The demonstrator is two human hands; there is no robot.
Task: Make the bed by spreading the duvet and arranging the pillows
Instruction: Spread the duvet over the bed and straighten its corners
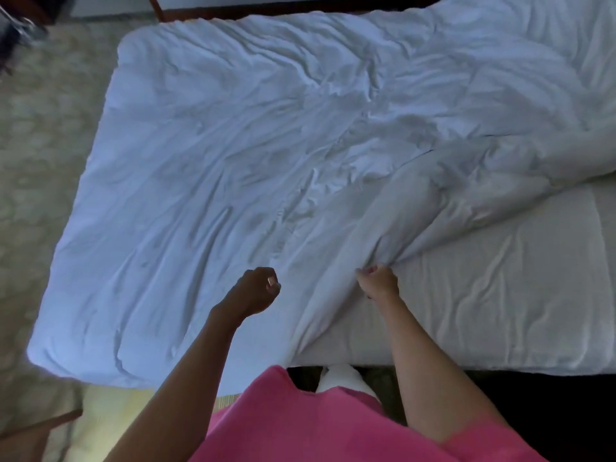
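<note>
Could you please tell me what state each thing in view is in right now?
Duvet: wrinkled, spread over the left part of the bed, bunched at the right.
Sheet: uncovered at the right, creased.
Left hand: fingers curled, above the duvet, holding nothing visible.
Right hand: gripping the duvet's edge.
Pillows: none in view.

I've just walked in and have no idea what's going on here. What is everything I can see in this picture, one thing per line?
duvet: one, white, crumpled, covering the left and far part of the bed
bed sheet: one, white, bare on the right near side
carpet: one, beige patterned, left of the bed
wooden furniture: one piece, brown, bottom left corner
pink top: one, on the person, bottom centre
left hand: one, fingers curled, over the duvet, seemingly holding nothing
right hand: one, gripping the duvet edge
</note>
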